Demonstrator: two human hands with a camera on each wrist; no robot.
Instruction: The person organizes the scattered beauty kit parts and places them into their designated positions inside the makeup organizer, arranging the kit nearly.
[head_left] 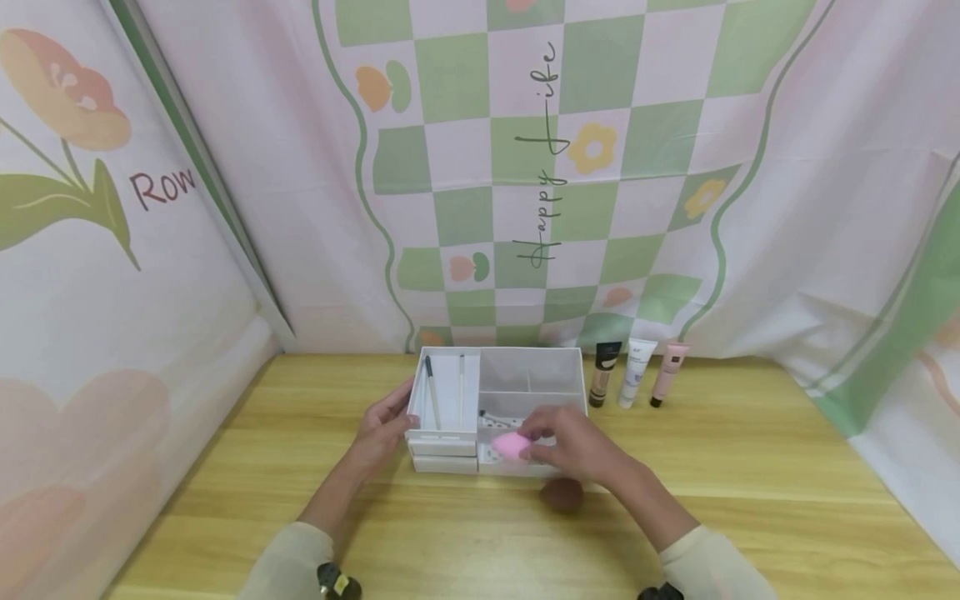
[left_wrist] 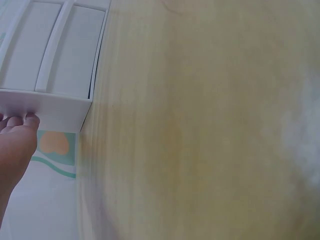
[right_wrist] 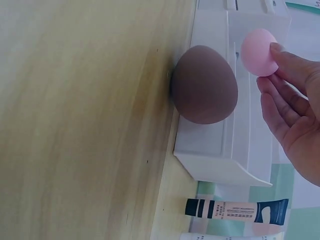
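A white desktop organizer (head_left: 525,358) stands against the back curtain, with two drawers at its lower left. At its left side my left hand (head_left: 378,433) rests, fingers touching the outer wall and thumb near the top rim. My right hand (head_left: 573,442) pinches a pink makeup sponge (right_wrist: 259,52) between thumb and fingertips, just over the front right compartment. Below that hand, a brown egg-shaped makeup sponge (right_wrist: 205,85) sits on the table before the organizer. Two slim sticks, one dark (head_left: 432,392) and one white (head_left: 461,390), lie in the left top tray.
Right of the organizer three tubes stand in a row: a black-and-beige one (head_left: 603,375), a white one (head_left: 636,373) and a pink one (head_left: 669,373). A small dark-tipped item (head_left: 491,417) lies in a middle compartment. The wooden table (head_left: 375,542) meets printed curtains behind and beside.
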